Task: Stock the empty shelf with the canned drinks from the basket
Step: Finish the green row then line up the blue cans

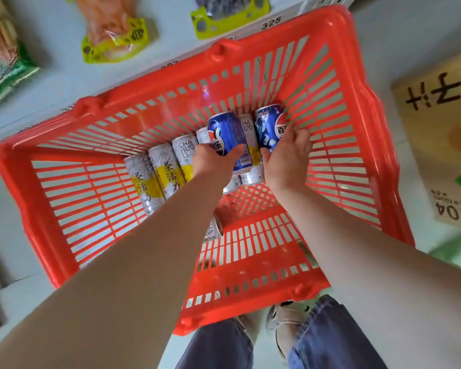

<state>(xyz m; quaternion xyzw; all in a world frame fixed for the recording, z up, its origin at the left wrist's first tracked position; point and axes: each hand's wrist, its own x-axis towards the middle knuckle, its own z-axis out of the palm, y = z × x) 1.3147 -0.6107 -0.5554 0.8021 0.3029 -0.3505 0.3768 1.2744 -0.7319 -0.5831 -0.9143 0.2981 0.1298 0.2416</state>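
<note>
Pale shop floor lies under the red basket [64, 198], snack packets [112, 33] beyond. Our left hand [213, 158] curls round one blue can [225, 134], our right hand [288, 153] round another blue can [268, 123]; silver cans [157, 177] lie left of the fingers. We should probably lift both straight up, gripping mid-body.

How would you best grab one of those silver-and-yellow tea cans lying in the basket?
Grip the tea can round its middle, coming from above. It lies on its side in a tight row on the basket floor, so its ends are hard to reach.
</note>
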